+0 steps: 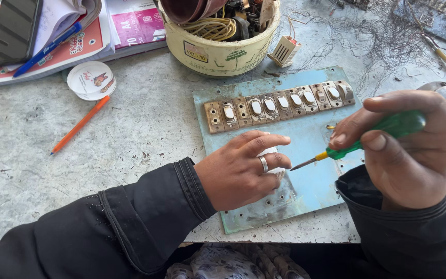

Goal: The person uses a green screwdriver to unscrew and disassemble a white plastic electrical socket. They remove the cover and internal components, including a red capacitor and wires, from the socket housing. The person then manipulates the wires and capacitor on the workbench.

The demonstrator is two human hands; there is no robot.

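Screwdriver [360,144] with a green handle and a yellow collar lies slanted in the right hand [409,150], its long axis running from the handle at upper right down to the metal tip at lower left. That tip points at, and stops just short of, a small white part [273,153] which sits under the left hand [241,170]; the part lies to the left of the tip, so the right hand's tool is the nearer of the two to the gap between them. The right fingers [352,134] are curled shut around the handle, thumb pressed on its underside. The left fingers [264,142] are bent over and press down on the white part, closed on it rather than spread; a ring shows on one of them.

Both hands work above a pale blue panel [311,181] that lies flat on the table [130,139], with screw holes along its near edge. Across the panel's far side runs a brown strip of switches [280,106], well apart from the tip. Beyond it stands a cream tub [220,49] full of wires and parts, with a small white vented piece [284,50] just beside it. An orange pen [81,124], a round white lid [91,79] and a blue pen [47,49] lie off to the left.
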